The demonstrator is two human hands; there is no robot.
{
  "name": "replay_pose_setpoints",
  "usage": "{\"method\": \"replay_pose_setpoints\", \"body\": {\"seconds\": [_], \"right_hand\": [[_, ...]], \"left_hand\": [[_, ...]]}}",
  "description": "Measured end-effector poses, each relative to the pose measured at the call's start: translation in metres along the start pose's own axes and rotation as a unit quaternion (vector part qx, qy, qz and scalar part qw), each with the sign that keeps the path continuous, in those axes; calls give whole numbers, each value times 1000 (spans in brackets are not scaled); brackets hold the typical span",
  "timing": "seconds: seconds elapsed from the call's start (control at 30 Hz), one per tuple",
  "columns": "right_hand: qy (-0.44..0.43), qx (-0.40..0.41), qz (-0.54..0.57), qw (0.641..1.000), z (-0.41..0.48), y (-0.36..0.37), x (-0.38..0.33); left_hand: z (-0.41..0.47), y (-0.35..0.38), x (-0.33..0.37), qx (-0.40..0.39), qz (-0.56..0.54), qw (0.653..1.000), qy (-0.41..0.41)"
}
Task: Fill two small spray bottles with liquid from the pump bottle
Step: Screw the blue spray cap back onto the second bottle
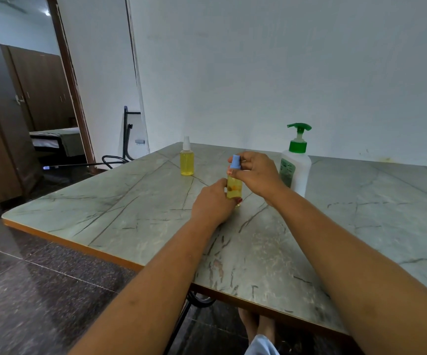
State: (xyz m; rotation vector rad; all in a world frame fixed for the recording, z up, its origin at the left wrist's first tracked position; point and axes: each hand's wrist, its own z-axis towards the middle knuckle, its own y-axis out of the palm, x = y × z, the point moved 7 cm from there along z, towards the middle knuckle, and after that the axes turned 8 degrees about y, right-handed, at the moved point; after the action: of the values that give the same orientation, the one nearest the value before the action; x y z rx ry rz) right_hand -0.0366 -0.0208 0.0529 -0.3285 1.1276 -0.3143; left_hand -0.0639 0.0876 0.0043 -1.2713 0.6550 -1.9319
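The blue-capped spray bottle (234,189), filled yellow, is gripped by the left hand (212,203) and its cap (235,161) pinched by the right hand (257,172), just left of the pump bottle (295,170); farther left the other spray bottle (187,161) is stood filled. Only capping is judged left

Marble-look table (309,226) — smooth, matt (dark-veined) — clear plastic spray bottle (187,160), glossy floor (40,278).

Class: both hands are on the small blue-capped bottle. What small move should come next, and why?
Probably twist the blue plastic spray cap tight: the right hand pinches it atop the small clear bottle of yellow liquid, which the left hand grips; it looks filled already.
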Motion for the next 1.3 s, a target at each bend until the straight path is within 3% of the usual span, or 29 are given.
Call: {"method": "replay_pose_setpoints", "body": {"seconds": [0.27,0.47,0.53,0.6,0.67,0.73,0.8,0.87,0.93,1.03,1.13,1.3], "right_hand": [[43,-69,-29,996,-5,13,8],[30,-69,-95,993,-9,5,2],[-5,-1,-68,998,-12,-13,-11],[-80,130,-3,988,-25,-44,-32],[-157,261,63,950,-46,-80,-42],[-169,330,100,923,-62,-110,-39],[-93,270,134,949,-55,-126,-20],[45,105,206,972,-42,-125,11],[148,-49,236,959,-37,-117,39],[208,-190,174,944,-32,-99,62],[253,-239,145,926,-23,-77,70],[231,-252,128,931,-9,-56,72]], "left_hand": [[-4,-2,0,8,-18,1000,1],[0,-1,-3,16,-20,1000,10],[1,0,-6,10,-36,999,6],[2,0,-5,3,-37,999,10],[1,-1,-3,-4,-30,999,13],[-1,-2,-1,-6,-32,999,16],[-2,-3,1,-13,-32,999,17],[-4,-3,1,-19,-40,999,15],[-2,-2,0,-22,-56,998,8],[6,1,-2,-36,-79,996,-10],[15,5,-4,-52,-90,994,-23],[33,15,-2,-64,-89,994,-28]]}}
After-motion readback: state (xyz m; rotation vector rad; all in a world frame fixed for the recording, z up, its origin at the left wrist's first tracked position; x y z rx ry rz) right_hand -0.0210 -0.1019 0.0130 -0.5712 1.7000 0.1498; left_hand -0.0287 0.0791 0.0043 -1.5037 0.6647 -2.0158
